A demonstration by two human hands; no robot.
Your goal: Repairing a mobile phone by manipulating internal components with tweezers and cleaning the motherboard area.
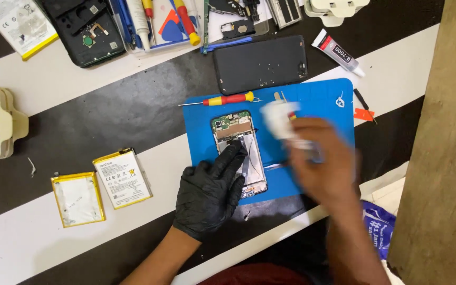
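Two hands: both over the blue rectangular rubber work mat [323,97].
Opened phone frame [238,153]: on the mat's left half, long axis running toward the person.
Left hand [209,192], black-gloved: flat, fingers pressing the frame's middle.
Right hand [325,163], bare and blurred: just right of the frame, closed around a white crumpled wipe [279,119].
Red-and-yellow screwdriver [222,100]: at the mat's far left edge.

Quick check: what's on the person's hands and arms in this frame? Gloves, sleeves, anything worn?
The left hand wears a black glove, snug and slightly shiny, ending at the wrist. The right hand is bare, with no glove, and is motion-blurred, so finer details such as rings can't be told. Both forearms are uncovered as far as the frame shows; no sleeves, watch or bands are visible.
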